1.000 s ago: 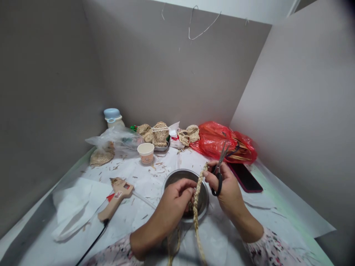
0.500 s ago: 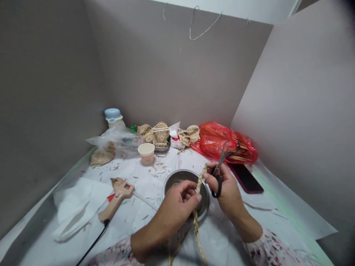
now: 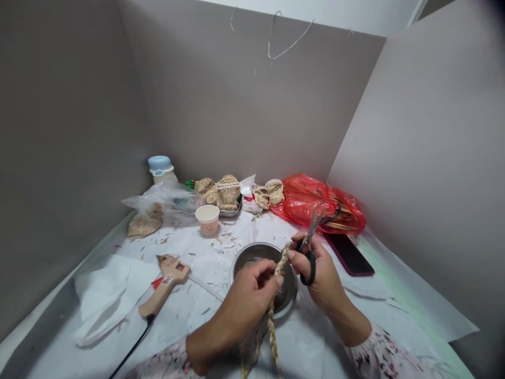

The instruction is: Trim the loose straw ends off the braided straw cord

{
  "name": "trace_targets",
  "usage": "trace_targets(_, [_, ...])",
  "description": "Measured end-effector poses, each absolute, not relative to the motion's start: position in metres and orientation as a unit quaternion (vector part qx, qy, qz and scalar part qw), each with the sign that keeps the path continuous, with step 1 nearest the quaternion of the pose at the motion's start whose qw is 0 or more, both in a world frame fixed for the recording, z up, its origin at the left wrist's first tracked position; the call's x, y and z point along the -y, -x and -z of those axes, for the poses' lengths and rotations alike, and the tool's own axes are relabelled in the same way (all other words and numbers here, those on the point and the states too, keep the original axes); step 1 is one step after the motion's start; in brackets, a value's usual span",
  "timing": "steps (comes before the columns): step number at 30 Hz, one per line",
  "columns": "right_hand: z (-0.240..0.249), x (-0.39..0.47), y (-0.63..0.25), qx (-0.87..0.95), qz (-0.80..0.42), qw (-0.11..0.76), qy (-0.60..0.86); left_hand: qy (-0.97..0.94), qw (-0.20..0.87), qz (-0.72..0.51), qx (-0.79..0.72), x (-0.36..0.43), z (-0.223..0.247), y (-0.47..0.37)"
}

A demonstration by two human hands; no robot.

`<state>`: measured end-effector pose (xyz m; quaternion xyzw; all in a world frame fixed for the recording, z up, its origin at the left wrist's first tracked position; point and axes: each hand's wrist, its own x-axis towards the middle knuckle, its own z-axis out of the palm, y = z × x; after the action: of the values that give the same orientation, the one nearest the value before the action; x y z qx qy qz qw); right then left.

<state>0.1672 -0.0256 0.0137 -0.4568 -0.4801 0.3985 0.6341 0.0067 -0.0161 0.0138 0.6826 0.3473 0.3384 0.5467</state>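
Observation:
A pale braided straw cord runs up from the bottom edge to between my two hands. My left hand pinches it between thumb and index finger, over a round metal bowl. Higher up, the fingertips of my right hand pinch the cord's top end. That same hand also carries black-handled scissors, blades pointing up and away, with a black ring hanging by the palm. My hands hide much of the bowl and its contents.
To the left lie a hot glue gun with a cord and a white cloth. Behind stand a paper cup, woven straw pieces, a clear plastic bag and a lidded bottle. At right are a red bag and a phone.
Both hands have shifted very slightly left and down with the cord. The hanging part of the braid has swung a little left. Both grips stay the same.

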Motion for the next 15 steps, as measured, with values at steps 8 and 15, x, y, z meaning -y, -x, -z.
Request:
trace_targets(8, [-0.0070,0.0270,-0.1625,0.496,-0.411,0.615,0.455,-0.681,0.529,-0.346,-0.369,0.0148,-0.0238,-0.0053])
trace_targets(15, [-0.0056,0.0256,-0.1635,0.487,-0.429,0.616,0.446,-0.701,0.505,-0.339,-0.373,0.0151,-0.0217,-0.0049])
